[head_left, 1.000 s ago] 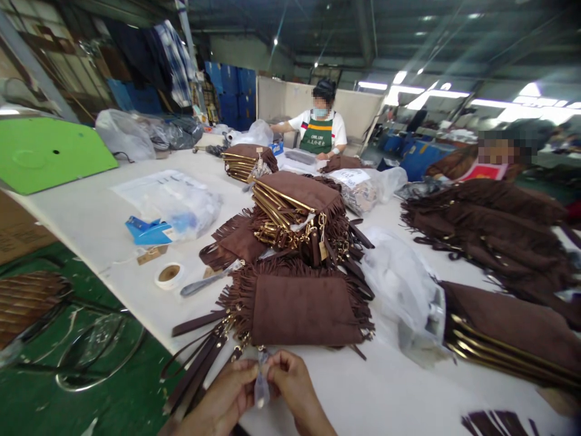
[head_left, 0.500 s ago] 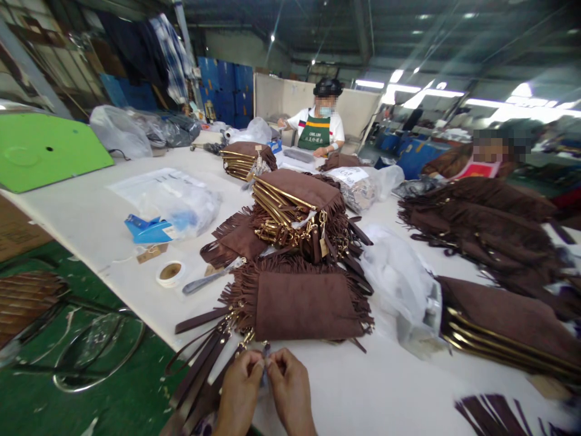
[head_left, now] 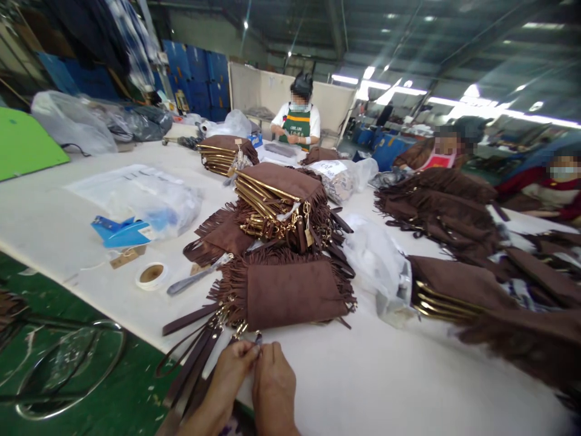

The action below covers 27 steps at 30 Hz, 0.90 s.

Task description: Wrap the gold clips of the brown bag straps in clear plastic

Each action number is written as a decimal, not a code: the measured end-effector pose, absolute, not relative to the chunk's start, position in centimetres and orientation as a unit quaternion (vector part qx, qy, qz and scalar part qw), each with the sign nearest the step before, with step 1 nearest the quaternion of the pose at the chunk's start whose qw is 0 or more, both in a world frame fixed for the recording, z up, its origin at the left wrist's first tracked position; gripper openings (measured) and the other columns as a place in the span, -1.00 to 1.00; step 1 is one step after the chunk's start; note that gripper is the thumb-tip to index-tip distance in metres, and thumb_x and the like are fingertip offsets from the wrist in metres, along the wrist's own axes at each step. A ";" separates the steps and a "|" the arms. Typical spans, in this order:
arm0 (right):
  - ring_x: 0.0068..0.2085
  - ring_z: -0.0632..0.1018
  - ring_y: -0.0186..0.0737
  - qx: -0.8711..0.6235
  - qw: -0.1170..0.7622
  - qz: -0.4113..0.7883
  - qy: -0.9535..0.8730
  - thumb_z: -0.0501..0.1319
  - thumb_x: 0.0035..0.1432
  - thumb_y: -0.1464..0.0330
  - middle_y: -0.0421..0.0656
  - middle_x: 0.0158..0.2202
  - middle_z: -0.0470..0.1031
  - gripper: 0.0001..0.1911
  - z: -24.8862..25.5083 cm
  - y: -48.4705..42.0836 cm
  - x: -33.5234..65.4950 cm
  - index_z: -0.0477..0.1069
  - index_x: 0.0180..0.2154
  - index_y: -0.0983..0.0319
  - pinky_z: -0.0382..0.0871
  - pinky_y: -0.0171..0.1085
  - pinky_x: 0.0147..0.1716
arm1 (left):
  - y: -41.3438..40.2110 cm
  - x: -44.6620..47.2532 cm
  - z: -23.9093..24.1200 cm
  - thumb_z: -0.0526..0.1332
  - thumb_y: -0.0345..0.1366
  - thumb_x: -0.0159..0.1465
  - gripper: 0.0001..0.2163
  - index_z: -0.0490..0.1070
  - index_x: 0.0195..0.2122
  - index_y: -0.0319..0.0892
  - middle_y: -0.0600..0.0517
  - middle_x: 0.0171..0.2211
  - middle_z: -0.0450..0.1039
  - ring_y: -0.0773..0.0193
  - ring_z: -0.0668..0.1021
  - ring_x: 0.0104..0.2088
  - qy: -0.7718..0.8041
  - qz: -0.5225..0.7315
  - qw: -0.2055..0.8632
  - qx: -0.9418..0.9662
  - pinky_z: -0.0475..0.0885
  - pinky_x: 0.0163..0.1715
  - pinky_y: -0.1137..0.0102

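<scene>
My left hand point(head_left: 233, 363) and my right hand point(head_left: 275, 381) meet at the near side of the table, thumbs and fingers pinched together. A small greyish strip point(head_left: 259, 339) shows between the fingertips; most of it is hidden, and its kind is unclear. Just beyond them lies a dark brown fringed bag point(head_left: 290, 293), flat, with gold metal clips point(head_left: 239, 330) at its near left corner. Brown wrist straps point(head_left: 190, 319) fan out to the left of the hands, some hanging over the table edge. Behind this bag rises a stack of similar gold-framed bags point(head_left: 284, 181).
To the left lie a roll of tape point(head_left: 151, 275), a grey-wrapped strap point(head_left: 195, 278), a blue tape dispenser point(head_left: 122, 233) and plastic bags point(head_left: 140, 188). More brown bags point(head_left: 454, 275) and clear plastic point(head_left: 376, 260) are at right. Co-workers sit across the table, one in a green apron point(head_left: 297, 127).
The view has swung right, so things appear further left, and another person shows at far right. My hands remain pinched together; the right has turned, its back more toward me.
</scene>
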State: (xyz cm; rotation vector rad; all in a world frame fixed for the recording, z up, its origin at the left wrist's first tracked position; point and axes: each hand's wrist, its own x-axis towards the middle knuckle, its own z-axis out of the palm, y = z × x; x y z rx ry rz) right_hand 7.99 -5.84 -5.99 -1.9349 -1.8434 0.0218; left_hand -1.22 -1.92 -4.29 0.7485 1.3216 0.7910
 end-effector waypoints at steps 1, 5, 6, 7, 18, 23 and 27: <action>-0.45 0.45 -0.14 -0.708 0.229 -0.002 -0.668 0.05 0.11 0.63 -0.13 -0.43 0.38 -0.79 -6.1 -5.9 7.8 0.30 -0.36 0.20 0.28 -0.27 -0.49 | -1.9 -1.3 -4.6 0.40 -0.04 -0.09 -0.66 0.44 -0.55 -0.25 0.08 -0.61 0.39 0.28 0.39 -0.55 0.578 0.349 0.667 0.314 0.25 -0.49 0.42; -0.41 0.46 -0.15 -0.716 0.232 0.015 -0.658 0.04 0.08 0.65 -0.10 -0.37 0.40 -0.74 -5.5 -6.6 7.4 0.33 -0.29 0.22 0.32 -0.27 -0.46 | -2.2 -1.5 -5.1 0.43 -0.05 -0.11 -0.65 0.47 -0.51 -0.25 0.05 -0.57 0.43 0.25 0.46 -0.47 0.573 0.355 0.679 0.292 0.33 -0.41 0.41; -0.41 0.46 -0.16 -0.714 0.240 0.035 -0.656 0.03 0.11 0.63 -0.10 -0.35 0.40 -0.75 -5.2 -6.8 7.4 0.34 -0.26 0.23 0.32 -0.27 -0.45 | -2.3 -1.5 -5.1 0.44 -0.06 -0.11 -0.65 0.47 -0.51 -0.25 0.05 -0.56 0.44 0.27 0.45 -0.47 0.573 0.358 0.678 0.289 0.33 -0.41 0.42; -0.40 0.46 -0.17 -0.710 0.253 0.059 -0.654 0.02 0.15 0.60 -0.10 -0.34 0.40 -0.76 -4.8 -7.0 7.5 0.35 -0.23 0.23 0.33 -0.28 -0.45 | -2.3 -1.5 -5.0 0.45 -0.08 -0.12 -0.66 0.48 -0.51 -0.25 0.05 -0.54 0.45 0.28 0.45 -0.47 0.570 0.362 0.683 0.277 0.34 -0.42 0.43; -0.27 0.49 -0.22 -0.606 0.418 0.378 -0.562 -0.04 0.31 0.27 -0.11 -0.21 0.42 -0.60 -4.3 -7.7 11.4 0.28 0.13 0.15 0.41 -0.28 -0.26 | -1.8 -1.7 -4.4 0.42 -0.32 0.02 -0.75 0.47 -0.29 -0.25 -0.05 -0.38 0.56 0.21 0.57 -0.39 0.515 0.329 0.781 0.125 0.46 -0.39 0.37; -0.51 0.39 -0.32 -0.637 0.467 0.489 -0.371 0.02 0.23 0.04 -0.13 -0.37 0.47 -0.44 -7.0 -8.6 13.3 0.29 0.10 0.28 0.32 -0.34 -0.51 | -2.3 -1.6 -3.9 0.35 -0.27 0.11 -0.76 0.47 -0.26 -0.32 -0.20 -0.26 0.57 0.10 0.60 -0.22 0.525 0.334 0.764 0.169 0.47 -0.32 0.38; -0.59 0.33 -0.41 -0.621 0.477 0.523 -0.336 0.10 0.16 0.01 -0.16 -0.42 0.47 -0.51 -7.9 -9.1 14.0 0.42 -0.11 0.28 0.22 -0.40 -0.60 | -2.4 -1.3 -3.9 0.31 -0.30 0.14 -0.73 0.45 -0.16 -0.33 -0.25 -0.18 0.56 0.07 0.59 -0.15 0.539 0.339 0.753 0.165 0.48 -0.24 0.35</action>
